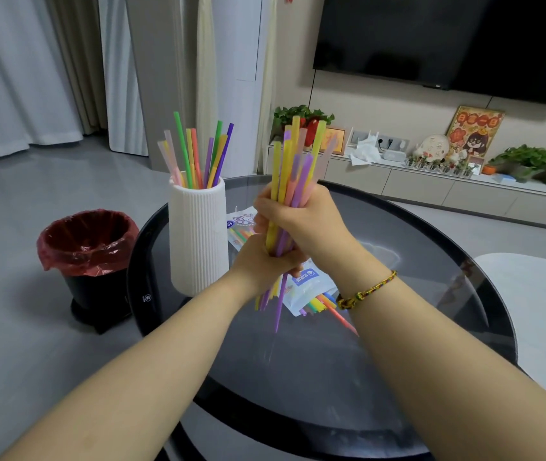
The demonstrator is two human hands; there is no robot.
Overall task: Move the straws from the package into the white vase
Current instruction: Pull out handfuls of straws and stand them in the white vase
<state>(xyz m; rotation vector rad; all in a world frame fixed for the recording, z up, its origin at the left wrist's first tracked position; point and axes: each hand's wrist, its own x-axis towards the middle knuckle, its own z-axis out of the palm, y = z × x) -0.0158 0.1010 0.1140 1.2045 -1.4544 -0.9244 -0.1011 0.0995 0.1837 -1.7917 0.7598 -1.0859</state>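
A ribbed white vase (198, 241) stands on the left part of the round dark table (398, 327), with several coloured straws (198, 154) sticking up out of it. Just right of the vase, both hands hold an upright bundle of straws (295, 161) above the table. My right hand (301, 221) grips the bundle's middle and my left hand (265, 264) grips it lower down. Under the hands lies the straw package (311, 287), with more straws poking from its open near end. A second package (241, 224) lies behind, beside the vase.
A black bin with a red liner (88, 254) stands on the floor left of the table. A white seat edge (537, 311) is at the right. A low cabinet (448, 191) with plants and ornaments runs along the far wall under a TV.
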